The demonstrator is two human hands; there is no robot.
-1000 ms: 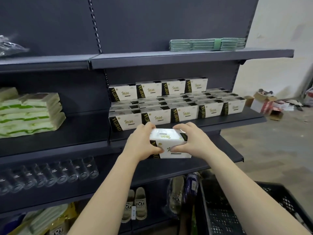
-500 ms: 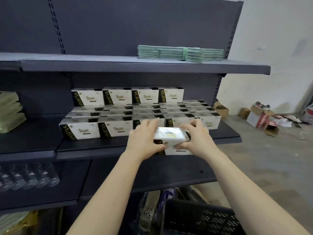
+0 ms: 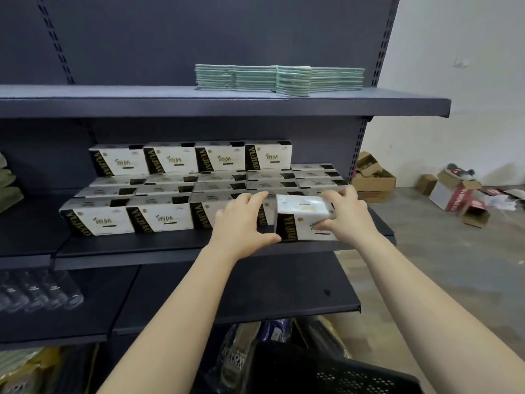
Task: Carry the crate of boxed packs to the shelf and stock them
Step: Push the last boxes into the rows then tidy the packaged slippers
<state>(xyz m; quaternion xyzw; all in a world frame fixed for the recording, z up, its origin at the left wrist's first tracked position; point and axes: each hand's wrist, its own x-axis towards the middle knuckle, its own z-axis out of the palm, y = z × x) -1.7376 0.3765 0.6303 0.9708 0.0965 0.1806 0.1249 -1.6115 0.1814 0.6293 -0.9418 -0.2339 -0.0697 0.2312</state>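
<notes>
Gripping one boxed pack (image 3: 301,220) in the head view, the right hand (image 3: 349,214) has its fingers curled over the top of the pack and its thumb on the front face. The pack stands at the front right end of the middle shelf (image 3: 142,248), just before the rows of stocked packs (image 3: 127,217). It is turned a little, and I cannot tell if its bottom fully rests on the shelf.

The left hand (image 3: 241,220) holds nothing. Its fingers are stretched out and spread toward the front row, and its thumb reaches to the lower left corner of the pack.

The black crate (image 3: 326,376) is at the lower edge, below the arms. On the upper shelf lies a green stack (image 3: 278,79). Some cardboard boxes (image 3: 372,177) lie on the floor at the right.
</notes>
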